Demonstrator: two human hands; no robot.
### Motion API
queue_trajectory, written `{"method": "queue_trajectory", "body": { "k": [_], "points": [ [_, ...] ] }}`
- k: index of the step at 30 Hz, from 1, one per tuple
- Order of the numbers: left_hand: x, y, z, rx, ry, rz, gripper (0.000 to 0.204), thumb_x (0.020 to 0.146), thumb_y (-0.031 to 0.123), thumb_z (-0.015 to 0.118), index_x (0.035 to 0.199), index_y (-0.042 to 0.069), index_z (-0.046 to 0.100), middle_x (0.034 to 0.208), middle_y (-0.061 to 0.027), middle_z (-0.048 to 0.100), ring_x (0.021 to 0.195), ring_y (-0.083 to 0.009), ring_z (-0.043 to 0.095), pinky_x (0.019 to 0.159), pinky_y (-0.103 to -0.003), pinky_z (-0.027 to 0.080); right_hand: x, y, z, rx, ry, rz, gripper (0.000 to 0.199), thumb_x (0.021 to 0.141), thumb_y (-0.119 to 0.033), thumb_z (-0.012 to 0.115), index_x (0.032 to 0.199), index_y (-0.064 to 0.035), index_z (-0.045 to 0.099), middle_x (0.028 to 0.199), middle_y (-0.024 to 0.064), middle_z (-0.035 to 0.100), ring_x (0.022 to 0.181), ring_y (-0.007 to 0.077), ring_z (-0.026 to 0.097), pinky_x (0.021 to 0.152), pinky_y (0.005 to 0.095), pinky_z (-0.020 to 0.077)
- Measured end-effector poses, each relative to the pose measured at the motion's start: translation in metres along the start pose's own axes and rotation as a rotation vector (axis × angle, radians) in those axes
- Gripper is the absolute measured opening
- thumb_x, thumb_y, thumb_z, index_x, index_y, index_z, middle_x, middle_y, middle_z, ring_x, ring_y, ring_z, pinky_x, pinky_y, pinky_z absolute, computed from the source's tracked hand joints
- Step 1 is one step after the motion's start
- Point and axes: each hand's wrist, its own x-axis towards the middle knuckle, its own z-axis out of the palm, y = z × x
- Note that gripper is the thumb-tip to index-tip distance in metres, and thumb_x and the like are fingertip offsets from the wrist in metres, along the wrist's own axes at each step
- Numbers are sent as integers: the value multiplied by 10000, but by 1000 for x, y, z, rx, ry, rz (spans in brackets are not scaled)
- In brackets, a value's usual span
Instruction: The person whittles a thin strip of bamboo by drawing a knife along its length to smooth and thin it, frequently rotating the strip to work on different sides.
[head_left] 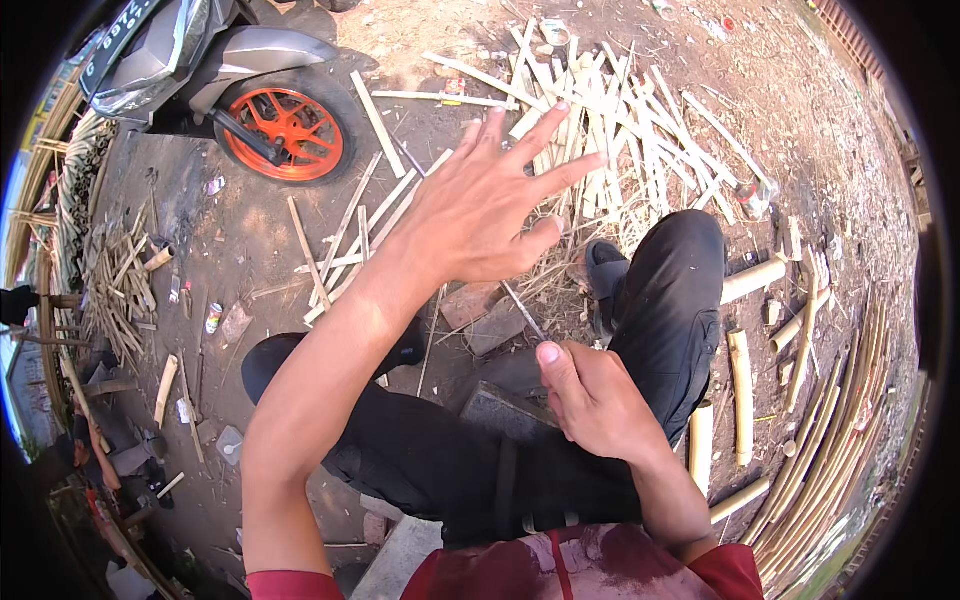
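My right hand [600,400] is closed, with the thumb on top, around the near end of a long thin greyish rod [522,311]. Whether the rod is a blade or a plain stick I cannot tell. It slants up and to the left, passes behind my left hand, and a short piece shows again beyond it. My left hand [490,205] hovers over the rod with its fingers spread, back upward, gripping nothing. Farther off, past its fingertips, lies a loose heap of split bamboo strips [610,130]. My legs [675,300] in black trousers are bent below.
A motorcycle with an orange front wheel [283,130] stands at far left. Bricks [495,328] and shavings lie between my feet. Cut bamboo pieces [741,395] and a bundle of long bamboo strips [830,430] are on the right. More offcuts [115,290] lie left.
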Motion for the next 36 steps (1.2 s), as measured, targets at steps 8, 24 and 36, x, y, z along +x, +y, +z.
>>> {"method": "queue_trajectory", "body": {
  "k": [8,24,36],
  "points": [
    [35,1,-22,-63,65,-3,686,863,136,560,1530,171,406,1637,-178,288,1436,-530,315,1208,-565,251,-4,4,-20,-83,29,14,554,1072,-398,492,758,53,562,657,272,559,631,471,573,639,535,432],
    [-20,-35,43,-351,418,-125,170,872,81,620,991,-8,702,1096,-156,725,1069,-342,663,945,-420,499,3,-1,-34,196,-398,155,318,1000,-279,653,806,-72,509,574,-13,467,481,85,469,444,292,398],
    [-67,59,76,-226,533,-396,144,853,0,736,990,-43,721,864,-163,726,764,-267,737,689,-348,564,40,24,-40,-177,-30,57,339,918,-199,666,710,49,568,600,163,579,573,274,606,584,434,460]
  ]
}}
